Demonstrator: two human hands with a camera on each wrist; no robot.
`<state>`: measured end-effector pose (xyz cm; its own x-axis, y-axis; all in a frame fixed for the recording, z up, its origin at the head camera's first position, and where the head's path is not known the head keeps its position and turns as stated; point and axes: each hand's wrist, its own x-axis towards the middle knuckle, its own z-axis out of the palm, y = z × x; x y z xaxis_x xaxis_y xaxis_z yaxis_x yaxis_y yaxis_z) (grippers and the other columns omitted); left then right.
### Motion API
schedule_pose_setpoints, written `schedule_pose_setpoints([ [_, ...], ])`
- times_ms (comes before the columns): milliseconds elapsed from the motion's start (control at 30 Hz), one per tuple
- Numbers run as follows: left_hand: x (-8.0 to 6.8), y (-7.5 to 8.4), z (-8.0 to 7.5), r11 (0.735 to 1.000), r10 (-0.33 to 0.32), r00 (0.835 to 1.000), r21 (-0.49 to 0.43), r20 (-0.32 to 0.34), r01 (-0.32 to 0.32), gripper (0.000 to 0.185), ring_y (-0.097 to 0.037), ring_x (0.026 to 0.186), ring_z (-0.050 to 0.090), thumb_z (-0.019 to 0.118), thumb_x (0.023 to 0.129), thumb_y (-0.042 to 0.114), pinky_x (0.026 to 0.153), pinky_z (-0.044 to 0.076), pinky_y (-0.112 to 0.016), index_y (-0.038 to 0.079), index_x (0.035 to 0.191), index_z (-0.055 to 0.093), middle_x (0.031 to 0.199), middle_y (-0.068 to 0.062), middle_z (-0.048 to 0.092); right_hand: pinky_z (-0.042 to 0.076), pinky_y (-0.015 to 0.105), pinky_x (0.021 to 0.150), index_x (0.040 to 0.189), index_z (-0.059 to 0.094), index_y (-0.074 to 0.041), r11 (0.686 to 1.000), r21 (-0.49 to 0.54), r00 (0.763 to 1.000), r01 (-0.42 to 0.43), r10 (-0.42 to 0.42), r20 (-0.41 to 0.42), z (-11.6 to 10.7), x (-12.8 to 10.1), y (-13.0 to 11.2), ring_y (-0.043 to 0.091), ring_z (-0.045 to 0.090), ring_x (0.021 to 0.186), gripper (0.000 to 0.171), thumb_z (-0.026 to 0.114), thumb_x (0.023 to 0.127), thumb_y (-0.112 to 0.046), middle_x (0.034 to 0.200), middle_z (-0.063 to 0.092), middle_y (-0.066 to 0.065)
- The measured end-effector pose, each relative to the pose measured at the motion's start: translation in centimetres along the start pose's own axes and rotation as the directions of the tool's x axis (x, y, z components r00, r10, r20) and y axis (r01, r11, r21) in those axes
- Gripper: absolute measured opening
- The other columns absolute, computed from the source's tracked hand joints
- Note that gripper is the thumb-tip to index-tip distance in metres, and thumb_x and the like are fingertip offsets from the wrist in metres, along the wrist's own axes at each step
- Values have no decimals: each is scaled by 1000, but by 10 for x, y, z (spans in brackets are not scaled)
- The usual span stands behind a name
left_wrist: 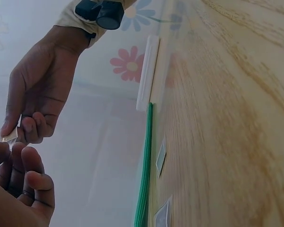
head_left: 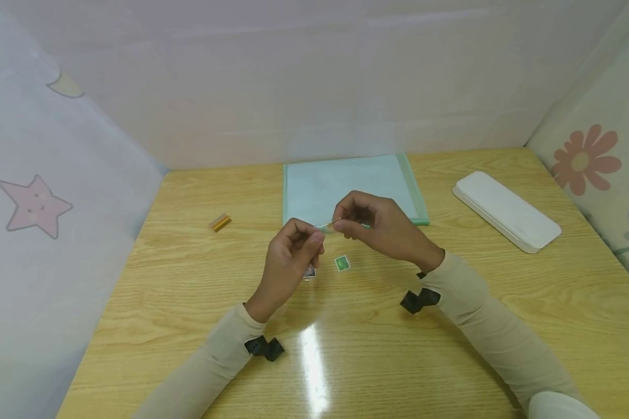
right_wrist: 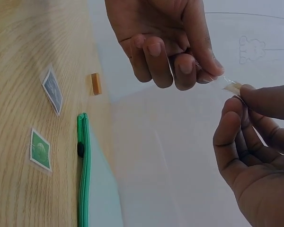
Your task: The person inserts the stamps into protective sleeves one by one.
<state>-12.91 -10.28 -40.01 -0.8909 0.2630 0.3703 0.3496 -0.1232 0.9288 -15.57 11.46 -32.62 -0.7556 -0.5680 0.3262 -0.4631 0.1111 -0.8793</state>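
My left hand (head_left: 293,250) and right hand (head_left: 385,230) meet above the table, fingertips close together. Between them is a small beige stamp (right_wrist: 234,88) with clear plastic film around it. The right thumb and forefinger pinch the stamp's end, while the left thumb and forefinger pinch the clear plastic sleeve (right_wrist: 222,79) on the other side. How far the stamp sits inside the sleeve cannot be made out. Below the hands, a green stamp (head_left: 342,263) lies flat on the table. A dark grey stamp (right_wrist: 52,91) lies beside it, partly hidden by my left hand in the head view.
Behind the hands lies a pale zip pouch (head_left: 340,180) with green edging. An orange-brown striped small block (head_left: 220,222) is at the left. A white oblong case (head_left: 505,210) sits at the right. Printed cloth walls (head_left: 314,87) enclose the wooden table (head_left: 188,326).
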Motion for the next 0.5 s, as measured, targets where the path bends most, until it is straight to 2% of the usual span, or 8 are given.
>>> schedule_pose_setpoints([
  [233,0,2,0,1000,-4,1000,25,3,4,10,-31,64,51,56,104,8,55,48,-30,0,108,55,88,-20,57,51,34,66,104,62,-3,999,49,1000,-6,6,6,0,0,1,33,58,75,4,63,99,-3,89,61,18],
  [500,0,0,0,1000,-15,1000,24,-1,15,17,-31,63,51,58,104,15,54,48,-33,-1,107,54,87,-18,57,55,39,72,104,62,0,997,74,999,-29,31,-29,5,0,-3,39,62,81,6,63,98,-1,94,64,20],
])
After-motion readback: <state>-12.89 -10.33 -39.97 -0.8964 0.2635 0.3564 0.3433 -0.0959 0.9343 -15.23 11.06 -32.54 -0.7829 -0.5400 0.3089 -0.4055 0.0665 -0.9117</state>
